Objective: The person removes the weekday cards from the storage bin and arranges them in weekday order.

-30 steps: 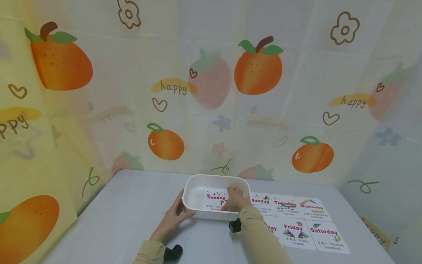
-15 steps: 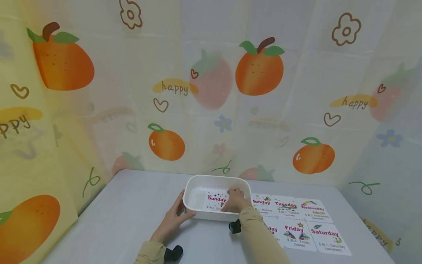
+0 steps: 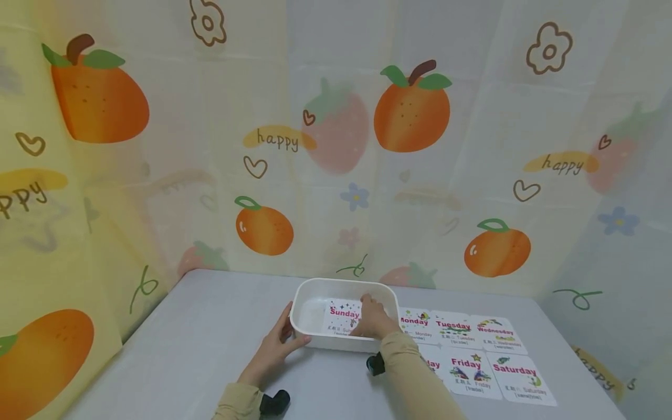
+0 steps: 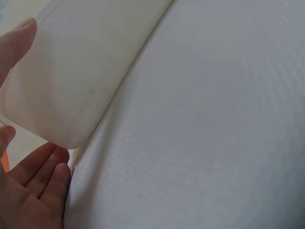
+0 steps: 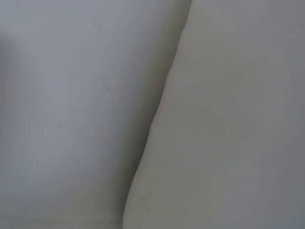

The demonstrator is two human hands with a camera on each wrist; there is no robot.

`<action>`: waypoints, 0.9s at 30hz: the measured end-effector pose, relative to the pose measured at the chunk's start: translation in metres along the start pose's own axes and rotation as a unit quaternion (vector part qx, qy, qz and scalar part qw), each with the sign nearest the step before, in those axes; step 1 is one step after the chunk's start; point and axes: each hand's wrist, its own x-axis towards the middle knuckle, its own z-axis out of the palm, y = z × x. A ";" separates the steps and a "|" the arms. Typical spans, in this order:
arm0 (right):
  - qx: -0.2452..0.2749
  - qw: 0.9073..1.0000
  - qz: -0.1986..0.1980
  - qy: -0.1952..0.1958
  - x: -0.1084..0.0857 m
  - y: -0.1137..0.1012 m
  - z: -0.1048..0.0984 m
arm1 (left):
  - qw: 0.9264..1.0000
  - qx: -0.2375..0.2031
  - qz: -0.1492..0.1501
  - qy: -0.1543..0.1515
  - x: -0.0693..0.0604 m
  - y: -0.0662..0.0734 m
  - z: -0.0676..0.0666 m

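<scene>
A white plastic box [image 3: 343, 344] stands on the table in the head view. My left hand [image 3: 273, 348] holds its left end, thumb on the front wall and fingers round the corner. In the left wrist view, the thumb [image 4: 21, 40] and fingers show against the box wall. Inside the box lies a white card [image 3: 342, 315] printed "Sunday". My right hand [image 3: 375, 318] reaches over the front rim into the box, at the card's right side. Its fingertips are hidden, so whether they pinch the card cannot be told. The right wrist view shows only pale surfaces.
Right of the box, day cards lie in two rows, among them Tuesday [image 3: 453, 328], Wednesday [image 3: 496, 332], Friday [image 3: 469, 373] and Saturday [image 3: 517, 376]. The right arm covers part of the lower row. A fruit-print curtain [image 3: 336, 221] hangs behind the table [image 3: 173, 356].
The right hand shifts very slightly within the box, at the Sunday card's right side. The left hand and the box stay where they were.
</scene>
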 end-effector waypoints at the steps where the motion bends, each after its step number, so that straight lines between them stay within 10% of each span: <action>1: 0.003 1.000 -0.006 -0.003 -0.001 -0.001 0.000 | 1.000 -0.001 -0.001 0.000 0.000 0.000 0.000; 27: 0.091 0.989 -0.035 0.111 -0.014 -0.013 -0.010 | 1.000 -0.003 0.004 -0.006 -0.003 0.004 -0.001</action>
